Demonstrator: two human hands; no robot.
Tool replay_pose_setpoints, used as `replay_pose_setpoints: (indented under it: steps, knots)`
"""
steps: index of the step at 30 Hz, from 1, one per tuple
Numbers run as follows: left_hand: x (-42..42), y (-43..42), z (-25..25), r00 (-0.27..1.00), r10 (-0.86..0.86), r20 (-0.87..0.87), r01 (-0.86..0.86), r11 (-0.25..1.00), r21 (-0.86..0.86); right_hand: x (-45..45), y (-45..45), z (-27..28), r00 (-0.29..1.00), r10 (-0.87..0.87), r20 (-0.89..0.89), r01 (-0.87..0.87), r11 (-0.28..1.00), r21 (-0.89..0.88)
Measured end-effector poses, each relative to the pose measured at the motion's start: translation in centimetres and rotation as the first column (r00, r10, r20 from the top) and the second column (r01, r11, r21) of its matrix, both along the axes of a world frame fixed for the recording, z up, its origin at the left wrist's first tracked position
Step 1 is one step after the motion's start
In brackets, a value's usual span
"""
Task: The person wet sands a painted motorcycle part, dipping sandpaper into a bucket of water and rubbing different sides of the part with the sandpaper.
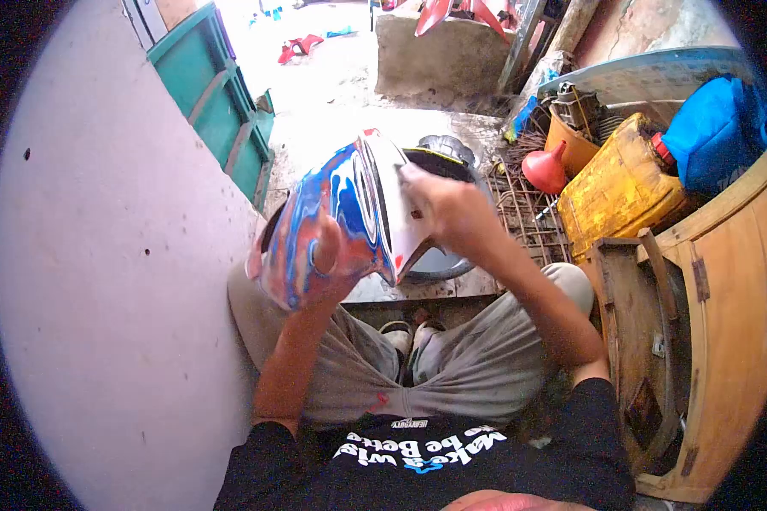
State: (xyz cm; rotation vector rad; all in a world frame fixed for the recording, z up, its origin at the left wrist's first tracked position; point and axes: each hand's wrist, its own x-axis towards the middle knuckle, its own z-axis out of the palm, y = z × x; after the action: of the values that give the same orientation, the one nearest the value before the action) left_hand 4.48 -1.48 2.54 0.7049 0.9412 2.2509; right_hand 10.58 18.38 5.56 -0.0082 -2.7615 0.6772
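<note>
A glossy panel (349, 204), patterned in blue, white and orange-red, is held up above my lap. My left hand (320, 264) grips its lower left part, with the thumb over the patterned face. On the panel's white right side, my right hand (452, 209) has its fingers bent against the surface near the upper edge; whether it pinches anything small is hidden by blur. Behind and below the panel is a round dark basin (439, 266), partly covered by the panel and my right hand.
A pale wall (119, 213) and green door (200, 94) stand at left. At right are a red funnel (545, 168), a yellow jerrycan (618, 187), a blue container (714, 132), a metal grid (524, 217) and a wooden frame (716, 341). Red pieces (298, 48) lie far ahead.
</note>
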Motion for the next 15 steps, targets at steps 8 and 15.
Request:
replay_pose_setpoints:
  steps: [8, 15]
  knots:
    - [-1.0, -0.6, -5.3, 0.929, 0.236, -0.287, -0.282, 0.950, -0.134, 0.1, -0.4, -0.6, 0.963, 0.133, -0.234, -0.131, 0.991, 0.022]
    - [-1.0, -0.7, -5.6, 0.463, 0.621, -0.633, -0.756, 0.649, 0.084, 0.3, -0.9, 0.4, 0.981, 0.060, -0.185, -0.043, 0.995, 0.095]
